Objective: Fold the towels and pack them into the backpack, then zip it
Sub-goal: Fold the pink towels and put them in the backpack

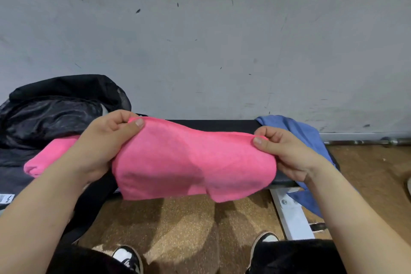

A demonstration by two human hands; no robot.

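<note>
backpack (55,113) sits at the far left of the desk (222,125), black and slumped; i cannot tell from here whether its mouth is unzipped. just in front of it lies a pink bundle (44,158), half hidden under my forearm. i cannot tell whether it is a folded towel of its own or a trailing end of the one i hold. my left hand (104,140) pinches the top left corner of the pink towel (189,162), thumb on the near face, fingers curled behind. the towel hangs between my hands over the desk's front edge, sagging in the middle, its lower hem uneven. my right hand (287,153) pinches the top right corner the same way. beyond it the blue towel (307,135) is draped over the desk's right end, not yet folded. to fold this well i should pull the top edge taut, let the hem hang level, then bring corner to corner so the edges match before laying it flat.
</note>
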